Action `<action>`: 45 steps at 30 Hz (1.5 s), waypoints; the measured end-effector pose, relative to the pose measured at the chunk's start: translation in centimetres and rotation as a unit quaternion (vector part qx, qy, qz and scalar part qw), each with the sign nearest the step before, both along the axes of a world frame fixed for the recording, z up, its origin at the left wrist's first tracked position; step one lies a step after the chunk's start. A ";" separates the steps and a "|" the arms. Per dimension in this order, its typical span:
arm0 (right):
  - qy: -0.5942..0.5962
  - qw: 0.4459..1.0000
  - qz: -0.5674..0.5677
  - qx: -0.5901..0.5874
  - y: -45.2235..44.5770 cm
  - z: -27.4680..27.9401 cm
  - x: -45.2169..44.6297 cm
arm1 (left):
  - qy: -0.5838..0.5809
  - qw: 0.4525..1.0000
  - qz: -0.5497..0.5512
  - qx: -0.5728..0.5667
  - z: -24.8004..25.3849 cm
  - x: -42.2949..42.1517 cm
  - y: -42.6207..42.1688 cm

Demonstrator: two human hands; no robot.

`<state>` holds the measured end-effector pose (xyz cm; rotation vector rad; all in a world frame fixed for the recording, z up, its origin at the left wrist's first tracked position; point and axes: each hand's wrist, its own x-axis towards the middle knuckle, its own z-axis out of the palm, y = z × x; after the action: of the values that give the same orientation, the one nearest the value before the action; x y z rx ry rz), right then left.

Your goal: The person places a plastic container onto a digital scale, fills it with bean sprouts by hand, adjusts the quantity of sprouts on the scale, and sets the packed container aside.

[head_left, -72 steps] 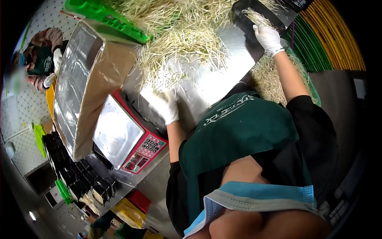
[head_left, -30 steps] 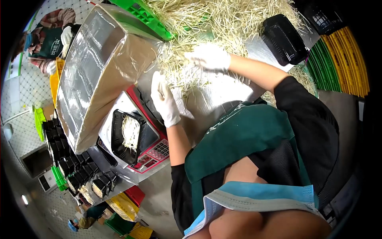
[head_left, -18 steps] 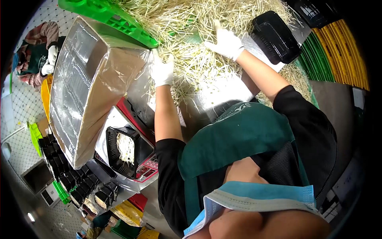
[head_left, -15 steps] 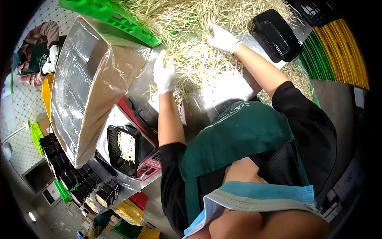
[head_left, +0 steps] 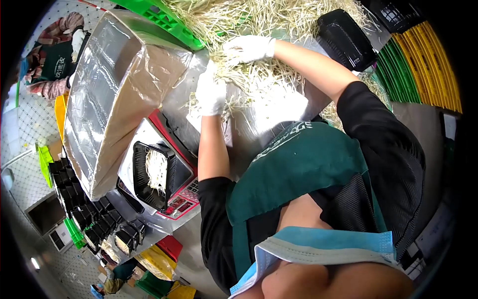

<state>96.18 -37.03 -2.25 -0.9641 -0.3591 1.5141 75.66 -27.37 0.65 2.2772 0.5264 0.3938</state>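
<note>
Both my hands wear white gloves and are in a heap of bean sprouts (head_left: 269, 82) on a metal table. My left hand (head_left: 211, 92) presses against the left side of a clump, its fingertips partly among the strands. From above, my right hand (head_left: 250, 49) reaches across, fingers curled into the same clump close to the left hand. Below and left of my left hand, a black plastic tray (head_left: 167, 174) holding some sprouts rests on a red-framed scale (head_left: 180, 205). Another black tray (head_left: 347, 40) lies right of the heap.
A big plastic-wrapped box (head_left: 102, 109) stands left of the scale, beside a green crate (head_left: 164, 17). Stacked black trays (head_left: 69, 189) are at lower left. Green and yellow crates (head_left: 423, 65) are stacked at right. A co-worker (head_left: 55, 60) stands beyond the box.
My right hand has swept left through the sprouts, towards my left hand. My left hand has shifted slightly right, and the gap between the hands has narrowed around a clump.
</note>
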 end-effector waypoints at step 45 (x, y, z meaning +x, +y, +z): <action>-0.728 0.683 -0.016 -0.054 -11.5 7.2 -6.4 | -0.173 0.764 0.311 -0.538 2.9 -19.6 -11.5</action>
<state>89.82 -48.55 4.99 -2.1291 -1.3552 0.3802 56.03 -38.88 3.57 0.8440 0.9860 0.6059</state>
